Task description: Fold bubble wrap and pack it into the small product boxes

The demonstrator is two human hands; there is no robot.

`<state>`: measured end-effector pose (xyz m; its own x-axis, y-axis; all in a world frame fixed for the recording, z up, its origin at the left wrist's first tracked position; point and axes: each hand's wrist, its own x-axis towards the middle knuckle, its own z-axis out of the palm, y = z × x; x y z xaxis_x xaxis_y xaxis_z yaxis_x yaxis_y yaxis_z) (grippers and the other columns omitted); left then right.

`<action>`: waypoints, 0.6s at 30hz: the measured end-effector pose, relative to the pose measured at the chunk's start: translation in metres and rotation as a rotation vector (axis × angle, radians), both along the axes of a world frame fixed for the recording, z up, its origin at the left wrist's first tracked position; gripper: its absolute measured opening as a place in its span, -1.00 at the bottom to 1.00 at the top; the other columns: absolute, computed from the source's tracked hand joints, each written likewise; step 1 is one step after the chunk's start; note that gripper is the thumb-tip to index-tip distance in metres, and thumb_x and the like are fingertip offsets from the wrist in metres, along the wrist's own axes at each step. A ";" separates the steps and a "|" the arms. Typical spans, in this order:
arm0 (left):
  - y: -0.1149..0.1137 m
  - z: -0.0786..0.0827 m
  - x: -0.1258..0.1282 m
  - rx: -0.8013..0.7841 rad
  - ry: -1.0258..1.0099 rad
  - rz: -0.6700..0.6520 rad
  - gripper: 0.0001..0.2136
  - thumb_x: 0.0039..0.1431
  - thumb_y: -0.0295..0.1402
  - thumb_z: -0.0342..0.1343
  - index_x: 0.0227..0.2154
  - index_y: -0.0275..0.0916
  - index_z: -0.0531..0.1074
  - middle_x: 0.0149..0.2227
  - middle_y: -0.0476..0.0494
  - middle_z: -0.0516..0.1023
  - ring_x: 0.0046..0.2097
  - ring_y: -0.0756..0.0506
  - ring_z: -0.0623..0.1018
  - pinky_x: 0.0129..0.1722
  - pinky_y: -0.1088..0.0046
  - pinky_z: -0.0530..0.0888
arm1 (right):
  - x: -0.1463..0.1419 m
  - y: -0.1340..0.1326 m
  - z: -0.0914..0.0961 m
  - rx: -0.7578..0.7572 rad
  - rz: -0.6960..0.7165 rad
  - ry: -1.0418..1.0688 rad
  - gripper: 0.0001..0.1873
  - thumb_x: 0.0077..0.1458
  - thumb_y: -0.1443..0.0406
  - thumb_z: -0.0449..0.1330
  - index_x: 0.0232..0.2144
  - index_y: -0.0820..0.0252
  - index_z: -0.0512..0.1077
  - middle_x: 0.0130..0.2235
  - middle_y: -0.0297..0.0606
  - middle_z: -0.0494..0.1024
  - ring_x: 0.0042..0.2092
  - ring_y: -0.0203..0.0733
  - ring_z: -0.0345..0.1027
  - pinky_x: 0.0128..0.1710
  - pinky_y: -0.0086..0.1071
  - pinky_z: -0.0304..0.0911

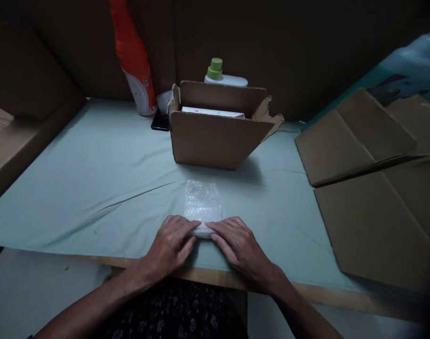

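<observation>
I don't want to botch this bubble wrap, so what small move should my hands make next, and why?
Probably roll the bubble wrap forward: your left hand and right hand grip its thicker near edge, while a flat stretch lies beyond.

your dark, nearly black garment (pixel 177 313), small pale flowers (pixel 192 325) scattered over its cloth, greyish mauve in dim light, rounded petals, fainter blooms toward the top, your left hand (pixel 170 242) and right hand (pixel 240 244) ungloved, your forearms (pixel 101 294) bare as far as they show
</observation>
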<state>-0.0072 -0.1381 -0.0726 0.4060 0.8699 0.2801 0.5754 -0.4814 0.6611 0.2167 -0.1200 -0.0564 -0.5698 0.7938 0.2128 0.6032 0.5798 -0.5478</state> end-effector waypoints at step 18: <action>0.007 0.004 -0.008 -0.015 -0.150 0.267 -0.59 0.21 -0.31 0.17 0.11 -0.20 0.36 0.04 -0.28 0.47 0.06 -0.24 0.48 0.07 0.04 0.47 | -0.005 0.004 -0.009 0.180 -0.117 -0.029 -0.71 0.30 0.38 0.10 0.02 0.13 0.48 -0.08 -0.13 0.65 -0.06 -0.03 0.49 -0.03 -0.06 0.31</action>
